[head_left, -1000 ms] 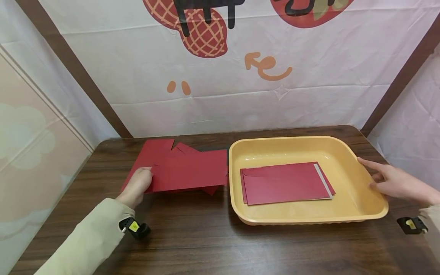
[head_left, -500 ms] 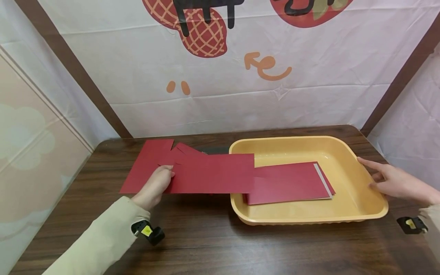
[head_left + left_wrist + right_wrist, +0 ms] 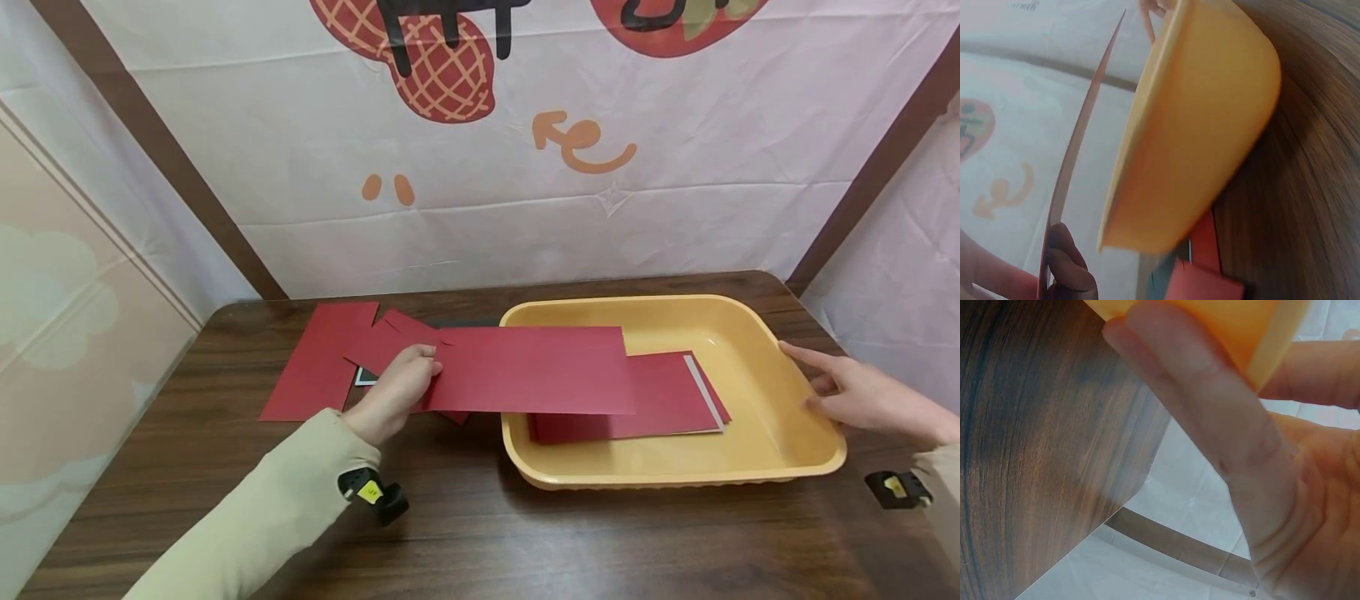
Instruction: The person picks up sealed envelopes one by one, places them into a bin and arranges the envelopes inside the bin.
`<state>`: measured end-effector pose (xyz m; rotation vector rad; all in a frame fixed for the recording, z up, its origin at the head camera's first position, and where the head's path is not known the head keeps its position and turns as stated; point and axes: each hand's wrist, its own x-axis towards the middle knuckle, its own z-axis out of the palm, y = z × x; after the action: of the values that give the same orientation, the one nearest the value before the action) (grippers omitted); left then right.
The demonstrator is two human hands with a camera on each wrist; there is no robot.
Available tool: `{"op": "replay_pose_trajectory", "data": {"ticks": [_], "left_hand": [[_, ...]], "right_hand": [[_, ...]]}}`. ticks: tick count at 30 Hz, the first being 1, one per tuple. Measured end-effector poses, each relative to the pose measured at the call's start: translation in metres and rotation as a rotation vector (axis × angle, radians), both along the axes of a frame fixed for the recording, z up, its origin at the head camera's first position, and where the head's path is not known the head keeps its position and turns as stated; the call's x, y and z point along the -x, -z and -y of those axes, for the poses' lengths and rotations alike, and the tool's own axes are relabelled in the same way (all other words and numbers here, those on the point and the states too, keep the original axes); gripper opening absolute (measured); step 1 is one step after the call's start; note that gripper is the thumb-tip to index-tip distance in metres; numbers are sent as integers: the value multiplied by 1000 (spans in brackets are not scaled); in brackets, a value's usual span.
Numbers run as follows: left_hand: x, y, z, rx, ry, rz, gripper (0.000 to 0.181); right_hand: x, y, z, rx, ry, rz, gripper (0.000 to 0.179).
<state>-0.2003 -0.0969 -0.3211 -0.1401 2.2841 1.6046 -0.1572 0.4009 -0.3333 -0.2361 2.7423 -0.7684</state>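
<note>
Streaky dark wood grain covered the table (image 3: 540,537). On it sat a smooth yellow tray (image 3: 765,446), a rounded rectangle with sloping walls. A thin, oblong red envelope (image 3: 532,371) stretched over its left rim, above overlapping envelopes (image 3: 667,396) inside. Your left hand (image 3: 397,392) pinched the held envelope's left end between thumb and fingers; your right hand (image 3: 862,396) gripped the tray's right rim.
</note>
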Motion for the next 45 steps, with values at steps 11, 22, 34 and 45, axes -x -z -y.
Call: {"op": "replay_pose_trajectory", "data": {"ticks": [11, 22, 34, 45], "left_hand": [[9, -4, -56, -26, 54, -27, 34], [13, -3, -79, -41, 163, -39, 26], [13, 5, -92, -40, 209, -39, 24], [15, 10, -97, -16, 253, -43, 22]], "right_hand": [[1, 2, -1, -20, -9, -22, 74], [1, 2, -1, 7, -4, -7, 74], [-1, 3, -1, 4, -3, -9, 74], [1, 2, -3, -25, -2, -5, 75]]}}
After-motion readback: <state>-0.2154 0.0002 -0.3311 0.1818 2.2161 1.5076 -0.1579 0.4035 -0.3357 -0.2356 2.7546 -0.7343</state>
